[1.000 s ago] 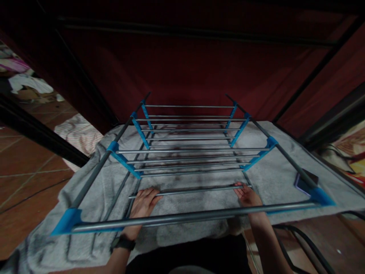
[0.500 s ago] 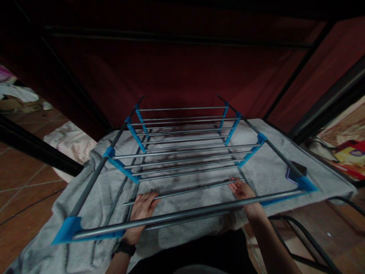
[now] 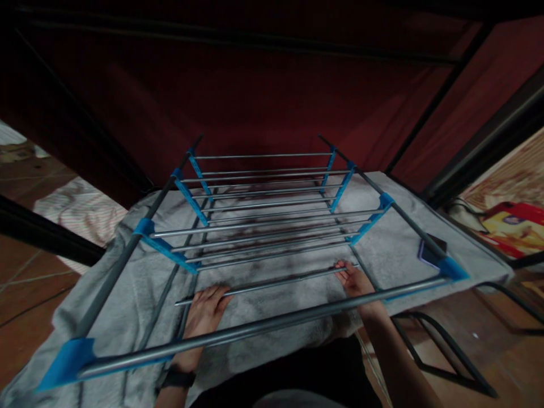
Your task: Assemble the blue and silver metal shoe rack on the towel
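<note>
A rack of grey metal tubes and blue plastic brackets lies on a grey blanket, its crossbars running left to right. Inside its near section, a loose thin metal rod rests low, slightly slanted. My left hand is over the rod near its left end, fingers curled round it. Near the right end, my right hand pinches the same rod between thumb and fingers. Both forearms pass under the thick near tube of the rack. A blue corner bracket caps that tube at the left, another at the right.
A phone lies on the blanket at the right. Dark red panels stand behind the rack. A black metal frame is on the tiled floor at lower right, with a red and yellow package beyond.
The view has shifted a little, so the rack appears slightly farther left and larger at the near left. Both hands stay on the rod, which has hardly moved relative to the rack.
</note>
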Demonstrator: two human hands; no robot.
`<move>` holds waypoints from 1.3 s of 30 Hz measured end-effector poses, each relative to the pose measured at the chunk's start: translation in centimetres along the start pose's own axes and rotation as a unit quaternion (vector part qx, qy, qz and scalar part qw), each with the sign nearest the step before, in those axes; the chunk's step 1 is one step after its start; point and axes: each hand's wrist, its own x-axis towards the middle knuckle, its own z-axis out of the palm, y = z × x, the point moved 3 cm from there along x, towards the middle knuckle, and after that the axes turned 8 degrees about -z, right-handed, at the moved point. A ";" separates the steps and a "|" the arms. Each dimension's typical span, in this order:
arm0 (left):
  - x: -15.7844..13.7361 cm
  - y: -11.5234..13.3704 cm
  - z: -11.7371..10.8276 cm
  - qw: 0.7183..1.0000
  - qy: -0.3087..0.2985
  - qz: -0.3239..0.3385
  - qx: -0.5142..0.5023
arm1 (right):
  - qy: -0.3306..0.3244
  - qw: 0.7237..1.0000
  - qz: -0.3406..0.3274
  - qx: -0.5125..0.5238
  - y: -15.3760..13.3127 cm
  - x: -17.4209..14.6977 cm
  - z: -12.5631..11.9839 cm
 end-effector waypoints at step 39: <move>0.2 -1.9 0.8 0.996 0.026 0.079 0.043 | 0.073 0.997 0.009 0.035 -0.7 -0.5 1.5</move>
